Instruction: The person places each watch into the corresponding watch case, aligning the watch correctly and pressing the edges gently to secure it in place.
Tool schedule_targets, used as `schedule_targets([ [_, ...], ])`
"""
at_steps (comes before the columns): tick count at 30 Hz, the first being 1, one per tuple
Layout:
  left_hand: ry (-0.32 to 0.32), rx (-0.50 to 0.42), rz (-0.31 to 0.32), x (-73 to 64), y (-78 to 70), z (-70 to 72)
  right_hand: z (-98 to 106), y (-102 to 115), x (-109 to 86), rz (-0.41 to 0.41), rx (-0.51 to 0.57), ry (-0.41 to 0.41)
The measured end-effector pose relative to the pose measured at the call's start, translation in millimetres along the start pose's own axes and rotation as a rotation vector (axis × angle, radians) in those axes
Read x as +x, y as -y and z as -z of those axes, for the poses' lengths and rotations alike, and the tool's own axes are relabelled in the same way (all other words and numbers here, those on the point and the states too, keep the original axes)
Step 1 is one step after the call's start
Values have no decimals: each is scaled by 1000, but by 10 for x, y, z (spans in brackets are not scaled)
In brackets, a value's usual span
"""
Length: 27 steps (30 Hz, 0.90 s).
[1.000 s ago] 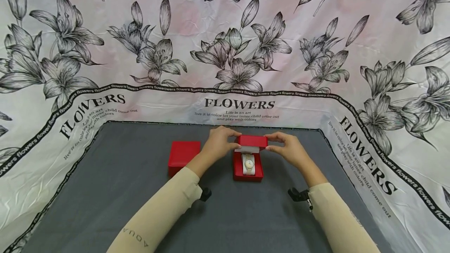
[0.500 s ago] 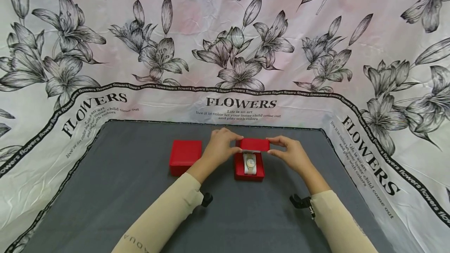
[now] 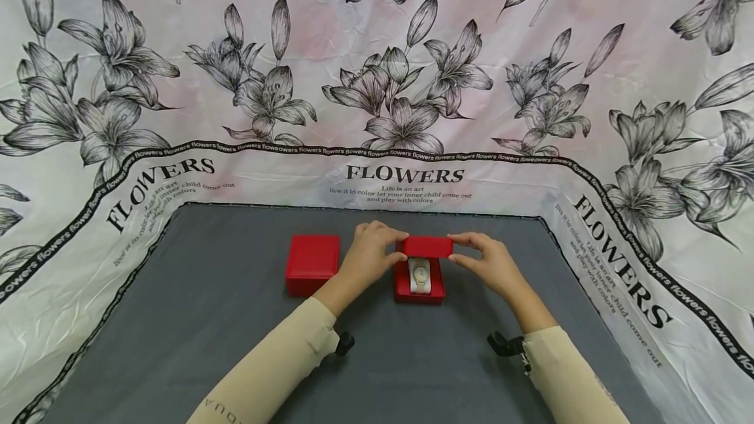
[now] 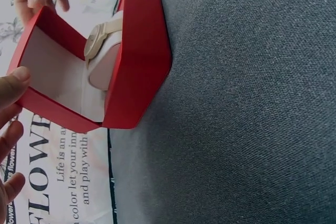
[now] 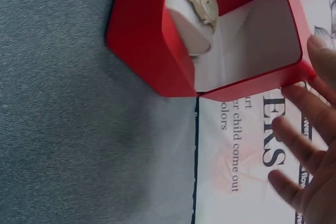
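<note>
A red hinged watch box (image 3: pixel 419 298) stands partly open on the grey cloth. Inside it, a wristwatch (image 3: pixel 420 274) with a light band is wrapped round a white cushion. At the lid's (image 3: pixel 428 247) left side, my left hand (image 3: pixel 370 250) pinches the edge between thumb and fingers. The opposite side of that lid is pinched by my right hand (image 3: pixel 486 259). Both wrist views show the pale lining of the lid (image 4: pixel 52 72) and its tilt over the base. In the right wrist view, several of my right fingers (image 5: pixel 302 145) stretch out beyond the lid.
A second red box (image 3: pixel 312 264), closed, sits left of the open one, close to my left forearm. Grey cloth (image 3: pixel 212 319) covers the table. Behind it rises a white and pink flower-printed sheet (image 3: pixel 377 110).
The lid has tipped forward and down over the base, so its pale inside no longer shows in the head view. Both hands have moved slightly down with it.
</note>
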<state>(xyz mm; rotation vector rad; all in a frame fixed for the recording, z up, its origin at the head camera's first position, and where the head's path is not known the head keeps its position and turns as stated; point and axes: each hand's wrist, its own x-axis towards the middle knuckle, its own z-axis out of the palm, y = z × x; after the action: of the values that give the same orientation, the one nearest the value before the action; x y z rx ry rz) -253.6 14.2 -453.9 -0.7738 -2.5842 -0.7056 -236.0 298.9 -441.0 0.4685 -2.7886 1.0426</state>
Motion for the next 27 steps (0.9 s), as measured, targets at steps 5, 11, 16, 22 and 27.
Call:
schedule_targets([
  [5, -13, -1, 11, -48, 21, -39, -6, 0, 12, -27, -32, 49],
  [11, 25, -163, 124, -31, 11, -35, -3, 29, 43, -40, -44, 43],
  [16, 49, -325, 259, 3, -48, -8, 25, 32, 68, -39, -42, 31],
  [22, 42, -374, 361, 8, -164, 0, 13, 6, 51, -52, -32, 12],
  [27, 21, -388, 367, -3, -208, -5, -14, -5, 13, -93, 33, 10],
])
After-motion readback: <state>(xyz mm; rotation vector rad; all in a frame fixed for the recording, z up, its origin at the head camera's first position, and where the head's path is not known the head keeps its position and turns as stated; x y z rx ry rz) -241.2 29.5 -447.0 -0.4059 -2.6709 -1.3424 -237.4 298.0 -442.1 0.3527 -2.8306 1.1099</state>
